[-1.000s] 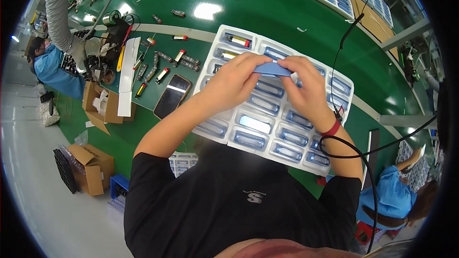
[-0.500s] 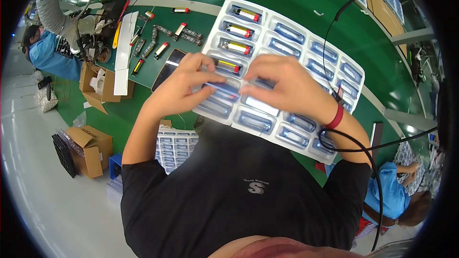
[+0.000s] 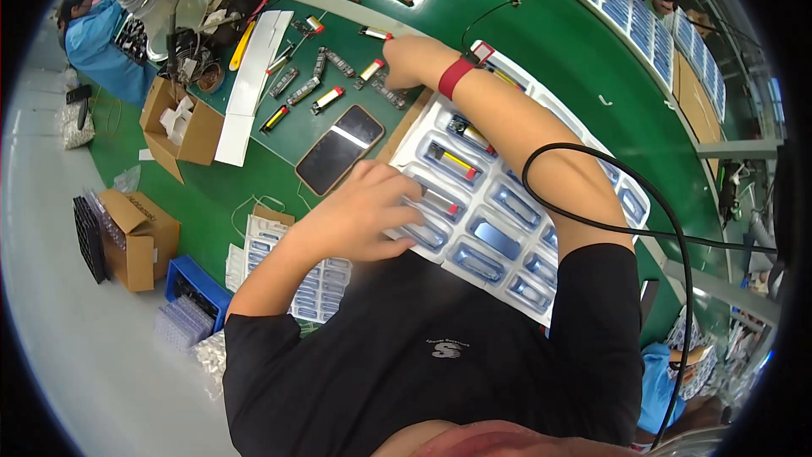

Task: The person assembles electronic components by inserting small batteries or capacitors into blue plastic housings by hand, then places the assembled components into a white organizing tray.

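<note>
Seeing loose batteries (image 3: 327, 101) on the green bench (image 3: 282, 140), near a phone (image 3: 341, 150). Holding the left hand (image 3: 359, 213), with fingers spread and bent, over near-left compartments of the white tray (image 3: 516, 256). Holding the right hand (image 3: 414, 63) beside the loose batteries, being unable to tell any pinching by hidden fingers. Seeing other batteries (image 3: 453, 161) inside the tray.

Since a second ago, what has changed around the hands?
The right hand has swung forward and left, across the tray, to the loose batteries. The left hand has dropped back to the tray's near left edge. The blue piece both held no longer shows in either. The phone stays left of the tray.
</note>
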`<action>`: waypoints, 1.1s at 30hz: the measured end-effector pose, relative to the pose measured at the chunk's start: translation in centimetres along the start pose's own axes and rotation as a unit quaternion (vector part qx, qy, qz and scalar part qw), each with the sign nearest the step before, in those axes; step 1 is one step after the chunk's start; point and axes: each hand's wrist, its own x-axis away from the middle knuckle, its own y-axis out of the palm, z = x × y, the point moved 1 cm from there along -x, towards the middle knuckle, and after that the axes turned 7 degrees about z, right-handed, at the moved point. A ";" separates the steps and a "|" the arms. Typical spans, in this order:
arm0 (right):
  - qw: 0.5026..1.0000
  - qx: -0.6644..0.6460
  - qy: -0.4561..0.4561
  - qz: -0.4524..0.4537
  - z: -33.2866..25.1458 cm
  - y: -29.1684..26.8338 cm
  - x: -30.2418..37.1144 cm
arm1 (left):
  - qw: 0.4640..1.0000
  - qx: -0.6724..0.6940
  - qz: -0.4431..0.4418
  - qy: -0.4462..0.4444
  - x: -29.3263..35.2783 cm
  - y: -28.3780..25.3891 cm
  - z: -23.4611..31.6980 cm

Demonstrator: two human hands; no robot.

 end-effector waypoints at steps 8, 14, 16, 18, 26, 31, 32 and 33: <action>0.997 -0.051 0.022 -0.051 1.5 1.7 -1.5 | 0.999 -0.019 -0.010 0.037 0.2 0.6 -0.2; 0.999 -0.014 -0.011 -0.038 0.4 0.6 -0.2 | 0.998 -0.021 -0.024 0.051 -0.1 1.0 0.4; 1.000 -0.008 0.007 -0.012 0.1 1.5 0.1 | 0.998 -0.005 -0.027 0.049 -0.5 0.6 0.6; 0.999 -0.008 0.034 0.012 -0.4 1.6 0.9 | 0.941 0.303 0.124 -0.092 -0.1 0.7 -0.1; 0.933 -0.180 -0.072 0.304 2.0 -7.1 8.4 | 0.634 0.708 0.172 -0.259 -5.5 -1.5 -0.4; 0.741 -0.578 -0.004 0.341 4.5 -11.0 22.5 | 0.665 0.692 0.105 -0.261 -8.3 -0.2 -0.5; 0.742 -0.576 0.022 0.342 4.5 -11.2 24.8 | 0.680 0.689 0.081 -0.236 -8.7 0.0 -0.7; 0.742 -0.573 0.050 0.344 4.6 -11.2 26.7 | 0.678 0.693 0.072 -0.233 -9.2 0.5 -0.6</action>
